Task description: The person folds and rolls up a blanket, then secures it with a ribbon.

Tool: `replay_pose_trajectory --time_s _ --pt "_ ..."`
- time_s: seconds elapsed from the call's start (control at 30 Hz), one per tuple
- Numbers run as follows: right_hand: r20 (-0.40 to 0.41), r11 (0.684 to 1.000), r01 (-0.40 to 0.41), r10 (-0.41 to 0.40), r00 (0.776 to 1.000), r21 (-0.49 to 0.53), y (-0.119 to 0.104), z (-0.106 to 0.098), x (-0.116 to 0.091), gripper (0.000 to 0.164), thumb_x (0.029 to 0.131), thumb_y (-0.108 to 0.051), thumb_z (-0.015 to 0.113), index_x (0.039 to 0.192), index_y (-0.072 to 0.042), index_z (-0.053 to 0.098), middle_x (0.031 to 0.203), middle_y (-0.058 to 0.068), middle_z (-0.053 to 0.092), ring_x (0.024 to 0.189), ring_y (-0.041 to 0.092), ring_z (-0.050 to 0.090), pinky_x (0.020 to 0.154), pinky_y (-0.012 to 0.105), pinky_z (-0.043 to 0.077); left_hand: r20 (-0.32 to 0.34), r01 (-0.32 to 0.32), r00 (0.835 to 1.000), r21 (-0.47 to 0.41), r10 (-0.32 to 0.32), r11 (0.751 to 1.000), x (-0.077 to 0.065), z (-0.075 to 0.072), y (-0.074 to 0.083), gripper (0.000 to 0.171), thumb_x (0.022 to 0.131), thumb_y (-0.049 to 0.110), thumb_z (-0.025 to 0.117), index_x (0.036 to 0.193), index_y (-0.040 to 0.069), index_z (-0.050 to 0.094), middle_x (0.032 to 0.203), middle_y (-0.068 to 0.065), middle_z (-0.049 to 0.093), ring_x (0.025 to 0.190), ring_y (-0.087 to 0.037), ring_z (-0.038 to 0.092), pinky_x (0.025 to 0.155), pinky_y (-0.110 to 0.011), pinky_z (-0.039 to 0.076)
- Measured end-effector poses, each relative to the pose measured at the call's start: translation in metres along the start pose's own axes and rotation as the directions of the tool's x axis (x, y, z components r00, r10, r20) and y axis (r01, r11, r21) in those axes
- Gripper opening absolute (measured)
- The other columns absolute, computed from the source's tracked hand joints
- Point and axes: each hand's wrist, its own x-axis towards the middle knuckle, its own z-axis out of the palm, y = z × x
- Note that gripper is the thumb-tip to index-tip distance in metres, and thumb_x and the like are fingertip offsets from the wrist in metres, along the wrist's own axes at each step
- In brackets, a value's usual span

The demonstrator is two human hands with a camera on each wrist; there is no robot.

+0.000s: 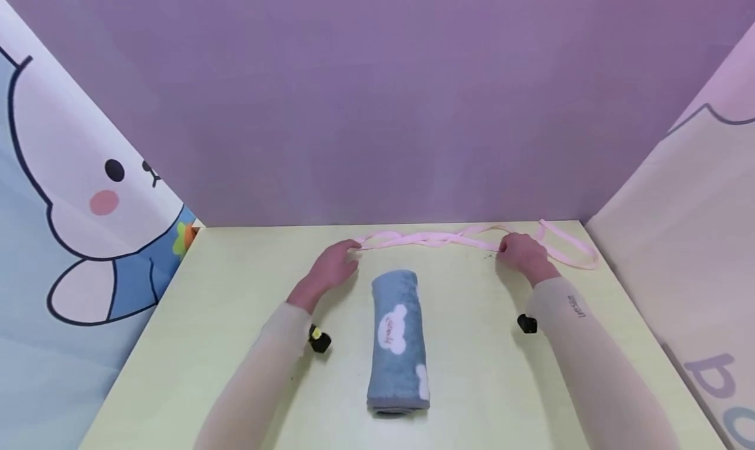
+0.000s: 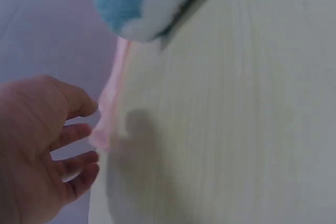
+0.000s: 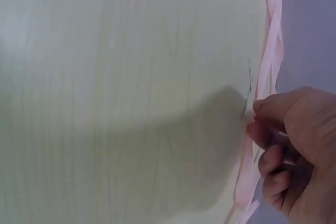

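Note:
A long pink ribbon [image 1: 433, 239] lies loosely twisted along the table's back edge, with a loop at its right end. My right hand [image 1: 523, 253] pinches it between thumb and index finger; the right wrist view shows the ribbon [image 3: 273, 40] running past that hand [image 3: 299, 150]. At the ribbon's left end is my left hand [image 1: 333, 264], its fingers bent loosely and the thumb apart from them. In the left wrist view that hand [image 2: 42, 145] is beside the ribbon [image 2: 109, 103], without a visible grip. Between my forearms lies a rolled blue plush towel [image 1: 398, 342] with white patches.
The pale wood-grain table [image 1: 472, 371] ends at a purple backdrop [image 1: 377, 109]. A cartoon-printed cloth [image 1: 88, 240] hangs on the left and a pale printed one [image 1: 696, 240] on the right. Small black devices sit at both wrists.

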Motion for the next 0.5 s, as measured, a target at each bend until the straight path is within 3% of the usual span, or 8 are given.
replay_pose_trajectory --time_s 0.07,0.17,0.27,0.37,0.5 --pt "-0.019 0.999 0.035 -0.036 0.999 -0.008 -0.009 0.006 0.001 0.026 0.092 -0.021 0.05 0.106 -0.004 0.064 0.105 0.016 0.064 0.09 0.033 0.058 0.07 0.05 0.047 0.01 0.003 1.0 0.133 -0.004 0.991 0.016 0.007 0.001 0.045 0.089 0.013 0.064 0.133 0.007 0.056 0.128 -0.01 0.06 0.116 -0.032 0.054 0.099 -0.046 0.041" --pt "-0.034 0.999 0.03 -0.031 0.999 -0.025 -0.02 0.012 0.002 0.037 0.093 -0.022 0.051 0.121 0.002 0.054 0.116 0.026 0.055 0.089 0.036 0.059 0.071 0.051 0.048 0.0 0.02 1.0 0.294 -0.021 0.956 0.029 0.012 0.001 0.033 0.09 0.016 0.065 0.123 0.012 0.065 0.116 -0.005 0.066 0.104 -0.031 0.056 0.086 -0.046 0.047" --pt "-0.024 0.998 -0.022 0.02 0.999 -0.067 -0.02 0.013 -0.001 0.042 0.094 -0.02 0.05 0.128 0.004 0.05 0.123 0.031 0.049 0.093 0.041 0.058 0.071 0.056 0.049 -0.041 0.055 0.998 0.339 -0.043 0.939 0.032 0.011 -0.002 0.019 0.095 0.019 0.06 0.11 0.015 0.07 0.101 -0.003 0.069 0.094 -0.029 0.056 0.078 -0.044 0.048" --pt "0.012 0.997 -0.039 0.04 0.999 -0.072 -0.009 0.011 -0.004 0.029 0.092 -0.015 0.046 0.113 0.0 0.059 0.112 0.024 0.056 0.091 0.038 0.058 0.068 0.055 0.048 -0.138 0.126 0.986 0.23 -0.095 0.965 0.026 0.005 -0.009 0.018 0.099 0.022 0.052 0.107 0.012 0.066 0.087 -0.006 0.068 0.081 -0.028 0.059 0.069 -0.044 0.049" --pt "0.024 0.997 -0.029 0.031 0.999 -0.07 0.007 0.006 -0.007 0.018 0.089 -0.015 0.047 0.098 -0.005 0.058 0.092 0.013 0.06 0.081 0.032 0.055 0.064 0.047 0.045 -0.275 0.201 0.941 -0.017 -0.198 0.98 0.013 -0.007 -0.025 0.019 0.103 0.024 0.043 0.111 0.01 0.053 0.072 -0.009 0.062 0.062 -0.028 0.058 0.055 -0.042 0.044"
